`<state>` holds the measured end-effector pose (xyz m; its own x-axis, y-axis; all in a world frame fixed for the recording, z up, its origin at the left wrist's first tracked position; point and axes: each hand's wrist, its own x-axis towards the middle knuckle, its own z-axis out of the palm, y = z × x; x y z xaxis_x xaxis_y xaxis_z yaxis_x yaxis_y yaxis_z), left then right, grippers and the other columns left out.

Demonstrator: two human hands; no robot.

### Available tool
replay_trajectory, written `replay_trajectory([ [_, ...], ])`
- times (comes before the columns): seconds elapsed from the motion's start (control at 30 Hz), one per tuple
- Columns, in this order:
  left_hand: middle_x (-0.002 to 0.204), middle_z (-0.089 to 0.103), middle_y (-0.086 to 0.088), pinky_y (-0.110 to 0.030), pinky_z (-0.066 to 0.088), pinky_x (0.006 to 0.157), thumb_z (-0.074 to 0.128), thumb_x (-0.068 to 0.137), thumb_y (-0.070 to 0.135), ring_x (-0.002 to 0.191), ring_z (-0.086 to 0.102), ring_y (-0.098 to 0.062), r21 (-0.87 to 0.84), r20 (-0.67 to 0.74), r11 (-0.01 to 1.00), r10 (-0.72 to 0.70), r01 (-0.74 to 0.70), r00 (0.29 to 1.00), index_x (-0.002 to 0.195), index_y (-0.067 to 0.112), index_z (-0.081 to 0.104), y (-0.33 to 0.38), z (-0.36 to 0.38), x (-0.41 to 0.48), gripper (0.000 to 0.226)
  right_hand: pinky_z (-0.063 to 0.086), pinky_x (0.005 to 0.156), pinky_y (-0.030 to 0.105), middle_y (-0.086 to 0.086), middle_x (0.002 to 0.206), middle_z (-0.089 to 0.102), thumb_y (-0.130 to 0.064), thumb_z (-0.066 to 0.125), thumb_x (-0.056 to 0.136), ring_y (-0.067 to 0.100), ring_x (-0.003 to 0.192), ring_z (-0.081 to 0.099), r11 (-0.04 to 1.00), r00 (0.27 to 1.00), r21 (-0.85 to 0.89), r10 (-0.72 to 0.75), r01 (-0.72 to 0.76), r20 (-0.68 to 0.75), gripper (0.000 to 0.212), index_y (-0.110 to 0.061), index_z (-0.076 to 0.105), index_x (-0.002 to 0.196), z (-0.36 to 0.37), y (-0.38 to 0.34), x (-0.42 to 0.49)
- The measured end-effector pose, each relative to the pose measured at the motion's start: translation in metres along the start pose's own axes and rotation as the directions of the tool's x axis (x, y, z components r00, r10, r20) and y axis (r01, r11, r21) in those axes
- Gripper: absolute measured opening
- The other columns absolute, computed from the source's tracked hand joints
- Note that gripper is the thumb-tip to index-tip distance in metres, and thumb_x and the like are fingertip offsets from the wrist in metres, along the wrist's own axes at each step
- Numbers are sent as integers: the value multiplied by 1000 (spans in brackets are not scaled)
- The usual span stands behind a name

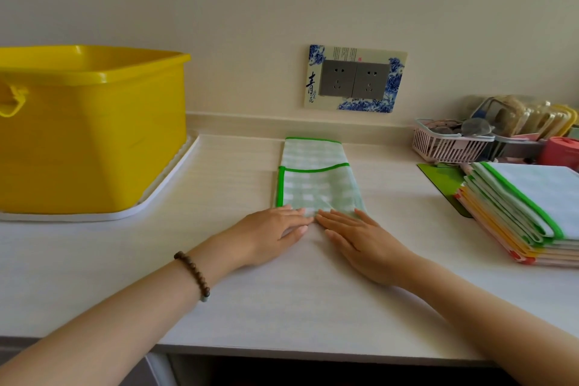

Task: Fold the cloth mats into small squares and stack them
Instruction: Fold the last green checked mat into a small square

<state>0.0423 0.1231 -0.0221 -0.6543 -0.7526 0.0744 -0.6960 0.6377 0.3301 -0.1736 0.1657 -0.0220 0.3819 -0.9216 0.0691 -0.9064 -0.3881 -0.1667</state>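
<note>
Left hand (275, 230) and right hand (360, 238): both flat, palms down, fingers straight, gripping nothing. Fingertips press the near end of the green checked mat (316, 185), index tips almost meeting. Mat's near edge is hidden under my fingers. Mat lies mid-counter (282, 298), folded into one long strip running away toward the wall, with a green-trimmed edge crossing it about midway. One bead bracelet (192, 276) on my left wrist. To the right, one stack of mats (517, 213) on a dark green board (445, 178), cut off by the frame edge; can't count the layers; trims are green, yellow and orange. To the left, one yellow tub (91, 128) on a white tray (163, 197), also cut off. Far right, one pink basket (448, 144), contents blurred. On the wall, two grey sockets (337, 78) in one blue-and-white surround (394, 84); large character 青 is legible, small print is not.
</note>
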Motion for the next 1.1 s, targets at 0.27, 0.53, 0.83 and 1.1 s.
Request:
replay_trajectory([
  [0.27,153,22,23,-12,11,111,29,101,42,139,11,10,-17,-4,1000,-7,6,1000,143,41,35,-16,-5,-15,42,-6,117,22,-31,149,5,-45,15,98,-14,138,-2,998,997,46,44,-47,63,47,-43,13,145,-11,37,-32],
  [0.53,150,28,24,-18,17,114,34,100,41,138,20,8,-66,-36,997,-33,31,999,139,41,40,-21,-5,-17,40,0,117,20,-31,146,12,-46,21,97,-8,140,5,993,995,82,75,-81,66,48,-43,17,144,-17,55,-46],
  [0.83,143,44,15,-21,31,106,44,96,45,129,42,-5,-14,-56,993,-119,118,991,138,32,44,-10,-14,-14,44,28,110,24,-9,145,43,-42,52,92,11,135,39,989,981,-134,-77,54,-177,49,-30,42,139,-28,49,-14],
  [1.1,142,42,12,-19,30,104,46,96,42,128,38,-5,37,-63,991,-125,128,990,139,29,43,-3,-15,-13,45,42,82,31,1,124,62,-26,36,99,26,107,58,916,998,-401,-2,-25,-67,43,-33,36,141,-31,35,12],
])
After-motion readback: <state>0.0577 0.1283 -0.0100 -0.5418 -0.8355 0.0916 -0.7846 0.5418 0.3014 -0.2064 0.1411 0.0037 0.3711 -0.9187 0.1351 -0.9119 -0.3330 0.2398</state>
